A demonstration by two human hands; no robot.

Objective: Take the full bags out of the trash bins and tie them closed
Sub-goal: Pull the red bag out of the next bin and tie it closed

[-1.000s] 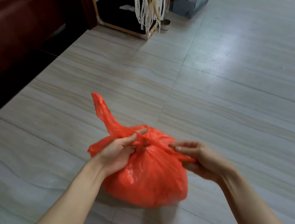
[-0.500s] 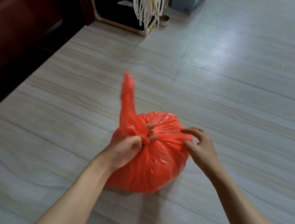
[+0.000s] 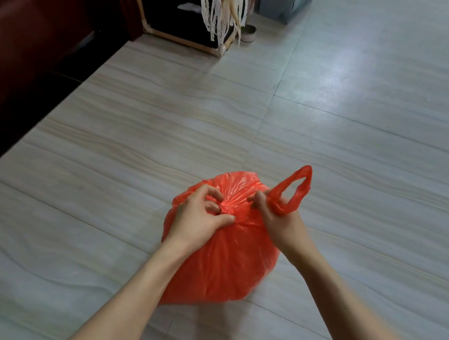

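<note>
Though the red bag [image 3: 219, 259] already sits out of its bin on the floor [image 3: 368, 165], low in mid-frame, tying looks half done: the left hand [image 3: 196, 219] pinches the knot [image 3: 225, 210], the right hand [image 3: 277, 218] grips a loop handle [image 3: 292, 194] not yet cinched.

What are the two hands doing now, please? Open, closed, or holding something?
Left hand: closed, pinching the gathered top of the red bag.
Right hand: closed, gripping the bag's handle loop.
</note>
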